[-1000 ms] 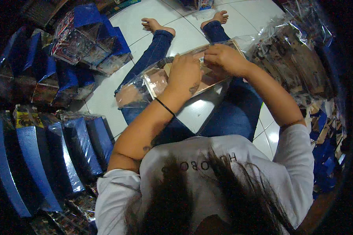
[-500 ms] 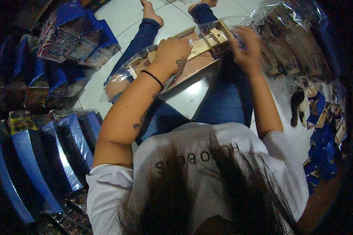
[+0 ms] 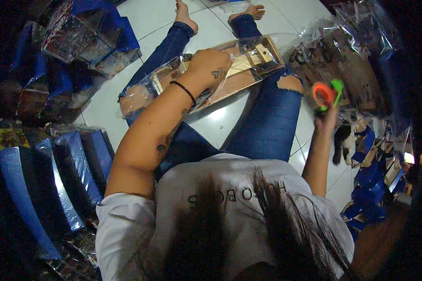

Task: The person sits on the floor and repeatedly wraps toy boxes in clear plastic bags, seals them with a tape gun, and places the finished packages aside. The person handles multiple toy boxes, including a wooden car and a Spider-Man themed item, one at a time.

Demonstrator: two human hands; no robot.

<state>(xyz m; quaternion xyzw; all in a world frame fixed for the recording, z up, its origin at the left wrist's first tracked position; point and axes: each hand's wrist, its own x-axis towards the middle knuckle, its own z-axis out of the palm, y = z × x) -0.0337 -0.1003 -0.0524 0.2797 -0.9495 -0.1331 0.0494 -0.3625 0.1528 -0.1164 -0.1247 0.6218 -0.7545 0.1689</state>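
A shallow wooden box, partly inside clear plastic film, lies slantwise across the seated person's legs, near the knees. The left hand rests over its middle, fingers curled downward; whether they pinch anything I cannot tell, since the hand itself hides them. The right hand is closed around a green tape dispenser with an orange roll, well apart from the box. Close by on that side sits a bulky plastic-wrapped stack — then a black-and-white furry shape and a heap of blue-and-wood pieces. Blue-sided packages crowd the left — film-covered, standing in rows.
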